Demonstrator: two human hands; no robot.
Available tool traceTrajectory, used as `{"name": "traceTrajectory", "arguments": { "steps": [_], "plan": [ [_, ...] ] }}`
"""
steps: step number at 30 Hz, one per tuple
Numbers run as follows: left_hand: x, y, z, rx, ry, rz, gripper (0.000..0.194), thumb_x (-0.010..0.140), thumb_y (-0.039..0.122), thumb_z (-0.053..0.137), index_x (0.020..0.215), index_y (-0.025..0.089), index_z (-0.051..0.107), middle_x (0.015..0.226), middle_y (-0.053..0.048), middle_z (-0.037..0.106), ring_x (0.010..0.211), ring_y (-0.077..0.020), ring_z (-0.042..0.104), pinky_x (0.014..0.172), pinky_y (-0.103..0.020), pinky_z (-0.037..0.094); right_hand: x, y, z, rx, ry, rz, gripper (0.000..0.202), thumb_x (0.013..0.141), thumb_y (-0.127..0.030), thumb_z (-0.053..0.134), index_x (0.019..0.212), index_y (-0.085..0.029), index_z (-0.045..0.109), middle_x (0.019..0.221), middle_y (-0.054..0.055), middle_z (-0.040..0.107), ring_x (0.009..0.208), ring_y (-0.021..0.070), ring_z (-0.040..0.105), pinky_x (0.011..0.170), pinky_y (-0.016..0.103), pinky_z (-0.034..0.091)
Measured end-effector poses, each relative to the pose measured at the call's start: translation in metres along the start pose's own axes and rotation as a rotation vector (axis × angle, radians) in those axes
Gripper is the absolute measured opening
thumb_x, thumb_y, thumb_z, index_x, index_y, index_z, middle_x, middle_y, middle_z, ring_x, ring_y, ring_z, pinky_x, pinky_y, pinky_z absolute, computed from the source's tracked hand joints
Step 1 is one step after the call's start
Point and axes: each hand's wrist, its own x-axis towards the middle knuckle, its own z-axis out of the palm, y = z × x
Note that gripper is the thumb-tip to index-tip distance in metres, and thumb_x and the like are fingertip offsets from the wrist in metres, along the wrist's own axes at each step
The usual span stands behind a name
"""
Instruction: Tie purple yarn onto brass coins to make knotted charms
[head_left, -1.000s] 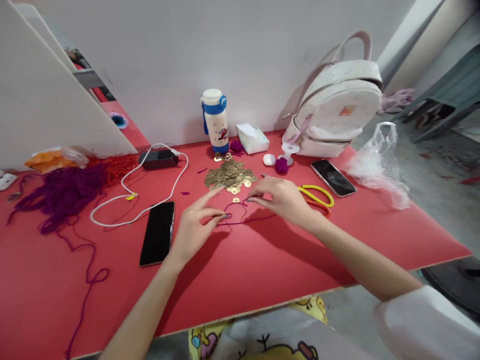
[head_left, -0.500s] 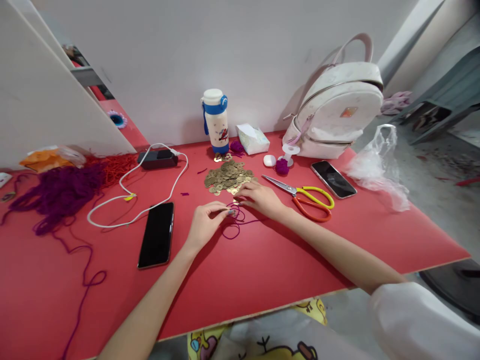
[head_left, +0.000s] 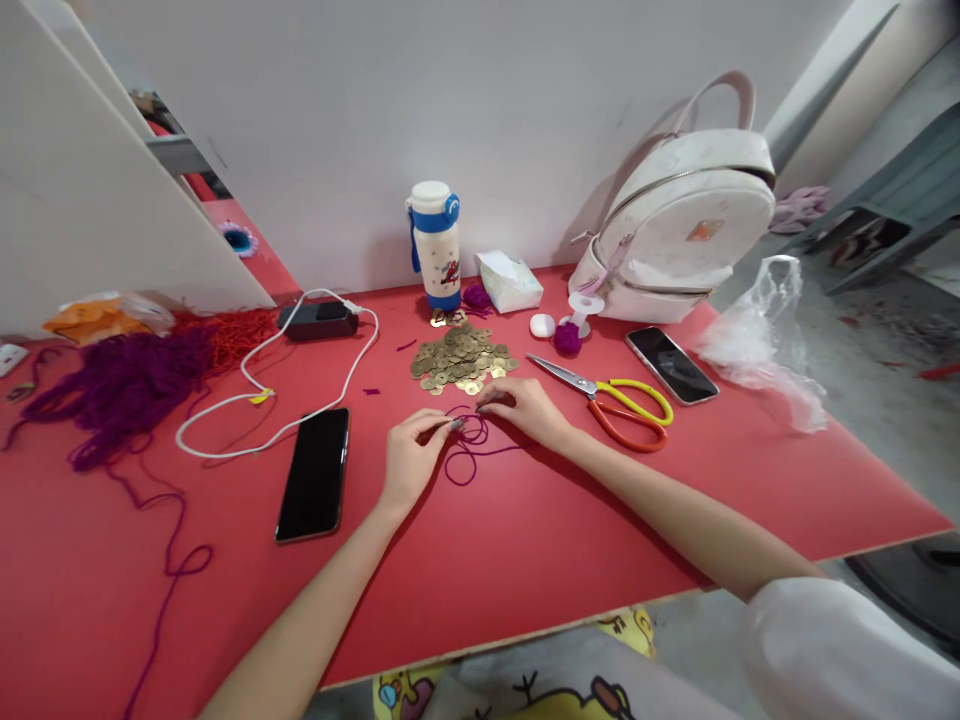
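Moved: right hand (head_left: 480, 408), nearer the left hand (head_left: 456, 426) than a second ago, leaving the scissors (head_left: 592, 388) uncovered
Purple cord (head_left: 459, 482): looped on the red table (head_left: 450, 580), between and just below the hands
Left fingers: thumb and fingertips together, clamped on the cord
Right fingers: pinched together on the cord's upper part
Brass coins (head_left: 461, 355): heaped just beyond the hands
Scissors: right of the right hand, apart from it
Black smartphone (head_left: 315, 475): left of the left hand
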Motion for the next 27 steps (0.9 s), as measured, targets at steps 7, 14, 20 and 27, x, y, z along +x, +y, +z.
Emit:
{"name": "traceTrajectory", "arguments": {
  "steps": [7, 14, 20, 27],
  "plan": [
    [-0.004, 0.002, 0.002, 0.089, -0.045, 0.091, 0.013, 0.084, 0.026, 0.065, 0.079, 0.022, 0.076, 0.085, -0.005, 0.073, 0.08, -0.0196, 0.067, 0.081, -0.031, 0.053, 0.001, 0.003, 0.007, 0.471, 0.009, 0.248, 0.018, 0.076, -0.032, 0.07, 0.08, -0.015, 0.067, 0.07, 0.004, 0.072, 0.063, 0.0167, 0.071, 0.061, 0.029, 0.06],
    [-0.005, 0.001, 0.002, 0.156, -0.063, 0.182, 0.014, 0.087, 0.024, 0.063, 0.082, 0.021, 0.076, 0.085, -0.005, 0.073, 0.079, -0.0184, 0.067, 0.078, -0.028, 0.053, -0.002, -0.007, 0.009, 0.355, 0.036, 0.271, 0.012, 0.079, -0.027, 0.067, 0.08, -0.016, 0.062, 0.066, 0.003, 0.072, 0.058, 0.0166, 0.071, 0.046, 0.022, 0.053],
    [-0.004, -0.005, 0.002, 0.214, -0.009, 0.307, 0.013, 0.087, 0.017, 0.062, 0.083, 0.018, 0.074, 0.085, -0.004, 0.073, 0.078, -0.0162, 0.068, 0.075, -0.026, 0.053, -0.005, -0.016, 0.01, 0.374, 0.001, 0.25, 0.015, 0.08, -0.031, 0.065, 0.077, -0.018, 0.058, 0.068, 0.004, 0.075, 0.061, 0.0175, 0.072, 0.049, 0.022, 0.053],
    [-0.004, -0.005, 0.003, 0.239, -0.017, 0.35, 0.013, 0.088, 0.016, 0.062, 0.083, 0.018, 0.073, 0.083, -0.004, 0.072, 0.076, -0.0154, 0.067, 0.072, -0.024, 0.053, -0.006, -0.016, 0.012, 0.398, -0.003, 0.235, 0.015, 0.081, -0.03, 0.064, 0.076, -0.019, 0.055, 0.067, 0.003, 0.074, 0.06, 0.0167, 0.072, 0.049, 0.021, 0.051]
  ]
}}
